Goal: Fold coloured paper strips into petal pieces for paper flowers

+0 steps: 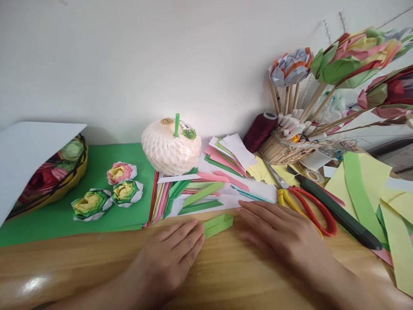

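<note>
A folded light green paper strip [220, 224] lies on the wooden table in front of me, its crease line running lengthwise. My left hand [172, 254] rests flat beside it, fingers stretched out, the fingertips touching or covering its left end. To the right of the strip is my right hand [280, 234], palm down with fingers extended and a little blurred. Its fingertips are apart from the light green strip and close to the white sheet [258, 191]. Several folded strips, such as a dark green one [200, 206], lie on that sheet just beyond both hands.
Red-and-yellow scissors [314, 211] and a dark-handled cutter [342, 215] lie at right, near yellow paper pieces [342, 185]. A white textured container [171, 148] stands behind. Paper flowers [127, 192] sit on green paper [97, 150] at left. A maroon thread spool [260, 131] leans near a flower-filled basket [284, 148].
</note>
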The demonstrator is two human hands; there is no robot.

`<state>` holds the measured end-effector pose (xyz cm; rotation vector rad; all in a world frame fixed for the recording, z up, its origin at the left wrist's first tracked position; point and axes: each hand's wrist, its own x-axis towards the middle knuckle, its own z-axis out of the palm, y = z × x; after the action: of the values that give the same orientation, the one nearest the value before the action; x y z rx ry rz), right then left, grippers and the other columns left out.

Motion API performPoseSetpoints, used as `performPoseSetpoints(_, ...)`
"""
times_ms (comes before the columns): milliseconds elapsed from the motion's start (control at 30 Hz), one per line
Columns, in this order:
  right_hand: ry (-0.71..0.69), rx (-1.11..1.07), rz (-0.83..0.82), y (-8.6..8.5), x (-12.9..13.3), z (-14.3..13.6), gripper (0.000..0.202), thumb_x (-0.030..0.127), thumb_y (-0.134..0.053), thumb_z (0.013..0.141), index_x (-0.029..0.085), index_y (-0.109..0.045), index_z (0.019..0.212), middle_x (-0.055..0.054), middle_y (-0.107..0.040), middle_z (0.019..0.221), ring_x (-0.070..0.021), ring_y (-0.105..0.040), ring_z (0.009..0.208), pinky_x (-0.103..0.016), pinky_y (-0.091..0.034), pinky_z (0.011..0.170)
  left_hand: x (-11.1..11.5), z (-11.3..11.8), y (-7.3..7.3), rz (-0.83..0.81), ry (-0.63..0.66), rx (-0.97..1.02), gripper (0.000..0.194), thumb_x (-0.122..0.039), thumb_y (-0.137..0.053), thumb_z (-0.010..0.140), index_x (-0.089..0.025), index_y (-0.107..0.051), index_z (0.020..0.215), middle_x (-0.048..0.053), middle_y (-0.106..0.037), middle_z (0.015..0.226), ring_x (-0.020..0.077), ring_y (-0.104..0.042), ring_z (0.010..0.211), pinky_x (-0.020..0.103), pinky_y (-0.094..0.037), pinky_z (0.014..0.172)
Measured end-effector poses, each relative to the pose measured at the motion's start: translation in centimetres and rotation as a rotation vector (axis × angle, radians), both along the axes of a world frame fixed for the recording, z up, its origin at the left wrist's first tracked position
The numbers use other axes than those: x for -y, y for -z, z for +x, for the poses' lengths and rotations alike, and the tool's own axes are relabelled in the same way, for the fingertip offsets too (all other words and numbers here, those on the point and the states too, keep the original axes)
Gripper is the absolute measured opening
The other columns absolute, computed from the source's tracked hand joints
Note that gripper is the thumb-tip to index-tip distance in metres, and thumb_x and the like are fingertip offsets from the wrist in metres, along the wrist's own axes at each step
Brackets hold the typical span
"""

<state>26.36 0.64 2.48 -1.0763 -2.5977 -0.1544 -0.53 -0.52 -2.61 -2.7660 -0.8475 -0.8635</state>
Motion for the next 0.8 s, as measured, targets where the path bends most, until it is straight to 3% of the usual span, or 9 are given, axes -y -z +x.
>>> performPoseSetpoints(67, -0.041, -0.072, -0.007, -0.4, 0.2, -0.8, 0.025, 0.019, -0.043, 0.097, 0.012, -0.061, 0.112, -0.01, -0.069, 0.106, -0.0225, -0.062, 0.097, -0.034, -0.049, 0.077, -0.2, 0.1, -0.7, 0.025, 0.038, -0.009, 0.039, -0.006, -0.027, 0.096, -0.011, -0.065, 0.105, 0.006, -0.069, 0.109, 0.0204, -0.059, 0.11, 0.035, -0.042, 0.098)
performPoseSetpoints(167, -0.157, -0.103, -0.087, -0.3, 0.5, -2.0, 0.028, 0.016, -0.035, 0.099, 0.013, -0.063, 0.103, -0.008, -0.07, 0.094, -0.0201, -0.061, 0.088, -0.032, -0.048, 0.073, -0.3, 0.4, -1.8, 0.041, 0.104, -0.053, 0.038, -0.007, -0.028, 0.096, -0.01, -0.066, 0.101, 0.007, -0.071, 0.102, 0.0203, -0.063, 0.1, 0.033, -0.049, 0.089)
performPoseSetpoints(333, -0.198, -0.107, -0.121, 0.7, 0.7, -3.0, 0.035, 0.012, -0.03, 0.099, 0.013, -0.063, 0.088, -0.006, -0.067, 0.081, -0.0187, -0.058, 0.079, -0.03, -0.045, 0.069, -0.1, 1.0, -2.3, -0.089, 0.07, 0.021, 0.024, -0.01, -0.043, 0.094, -0.01, -0.066, 0.088, 0.005, -0.068, 0.077, 0.0175, -0.064, 0.076, 0.028, -0.055, 0.069)
performPoseSetpoints(633, -0.155, -0.101, -0.183, 1.5, 0.8, -3.2, 0.028, 0.017, -0.036, 0.099, 0.015, -0.059, 0.083, -0.005, -0.06, 0.079, -0.0167, -0.052, 0.074, -0.029, -0.04, 0.065, -0.4, 1.5, -2.2, -0.143, 0.004, 0.054, 0.023, -0.009, -0.047, 0.091, -0.012, -0.064, 0.076, 0.003, -0.058, 0.064, 0.0167, -0.056, 0.066, 0.028, -0.05, 0.061)
performPoseSetpoints(800, -0.029, -0.152, -0.234, 1.8, 0.6, -3.6, 0.023, 0.02, -0.041, 0.097, 0.016, -0.059, 0.083, -0.004, -0.057, 0.078, -0.0174, -0.05, 0.074, -0.03, -0.041, 0.066, -0.7, 1.3, -2.7, -0.337, -0.087, 0.129, 0.027, -0.017, -0.043, 0.093, -0.017, -0.063, 0.076, 0.002, -0.058, 0.065, 0.0165, -0.052, 0.066, 0.028, -0.044, 0.06)
